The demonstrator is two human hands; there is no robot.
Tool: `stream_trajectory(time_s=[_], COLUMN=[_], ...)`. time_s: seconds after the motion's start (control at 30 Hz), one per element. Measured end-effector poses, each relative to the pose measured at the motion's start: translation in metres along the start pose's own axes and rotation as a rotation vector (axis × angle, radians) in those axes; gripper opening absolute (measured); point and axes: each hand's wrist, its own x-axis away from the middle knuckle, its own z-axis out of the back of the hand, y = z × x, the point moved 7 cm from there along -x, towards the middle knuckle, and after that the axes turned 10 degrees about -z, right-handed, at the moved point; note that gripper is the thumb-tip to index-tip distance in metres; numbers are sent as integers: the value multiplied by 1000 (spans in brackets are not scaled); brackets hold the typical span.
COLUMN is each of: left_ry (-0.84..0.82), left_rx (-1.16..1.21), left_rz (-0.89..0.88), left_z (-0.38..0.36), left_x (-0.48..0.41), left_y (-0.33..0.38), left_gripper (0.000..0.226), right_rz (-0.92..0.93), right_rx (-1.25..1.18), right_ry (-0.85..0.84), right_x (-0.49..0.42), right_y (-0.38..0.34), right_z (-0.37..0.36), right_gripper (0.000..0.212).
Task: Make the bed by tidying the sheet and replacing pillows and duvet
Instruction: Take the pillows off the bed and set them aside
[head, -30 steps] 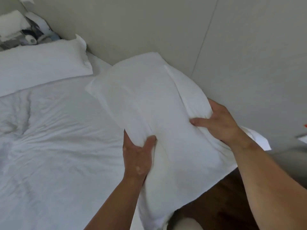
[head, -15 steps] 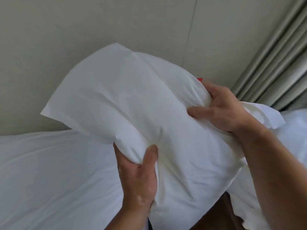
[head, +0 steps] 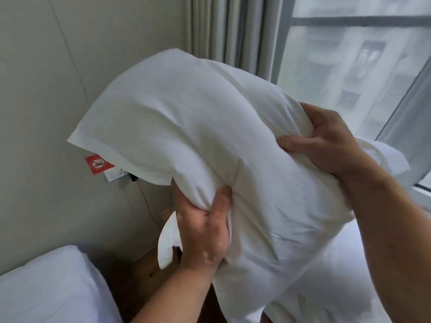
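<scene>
Both hands, left hand (head: pixel 201 231) and right hand (head: pixel 326 142), grip a white pillow (head: pixel 198 127) held up before the wall (head: pixel 35 89) and curtain (head: pixel 233 26).

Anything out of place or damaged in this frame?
Nothing damaged. The pillow is held up in the air, gripped by the left hand and right hand; it is bunched there, with a loose flap hanging beside the left hand.

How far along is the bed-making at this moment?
Done: nothing clearly; only a corner of white bedding shows. In hand: the pillow is held in the air, gripped by the left hand and right hand. Left: laying it down; other steps can't be judged here.
</scene>
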Motion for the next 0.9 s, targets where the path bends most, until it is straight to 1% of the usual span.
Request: stream_trajectory(time_s=[0.13,0.23,0.33,0.4,0.43,0.5,0.53,0.6,0.63,0.67,0.73,0.77,0.83,0.9], left_ry=[-89,-188,-346,-449,-476,-522,-546,-580,-567,-534,-507,-557,-760,-962], left_rx=[30,69,-30,-134,-177,-255,-300,-435,-528,-619,-753,-805,-908,-986], left_rz=[9,21,67,159,218,343,392,423,379,292,46,-76,-243,-291], left_z=[-78,-137,-192,-215,-221,-221,-218,-210,-204,-199,-202,-211,-237,-262], left_x=[25,46,77,100,109,115,111,89,71,49,7,-10,-35,-50], left_y=[10,13,0,-22,-33,-53,-59,-69,-70,-67,-60,-59,-67,-82], left_gripper=[67,70,77,81,88,101,100,90,89,92,97,95,89,87], right_rz=[-41,-80,-170,-287,-364,-513,-557,-534,-502,-494,-497,-484,-440,-419], right_rx=[25,31,63,174,250,441,539,692,705,687,677,719,795,758], right_ry=[121,182,207,179,165,181,218,289,291,254,109,40,-37,-48], right_x=[29,46,59,67,71,78,80,81,83,88,104,111,117,109], right_y=[43,75,117,157,179,215,227,220,207,193,173,170,177,198], right_z=[85,145,195,214,219,223,220,203,189,170,131,116,103,112], right_gripper=[42,43,37,32,34,53,59,61,63,69,98,110,118,119])
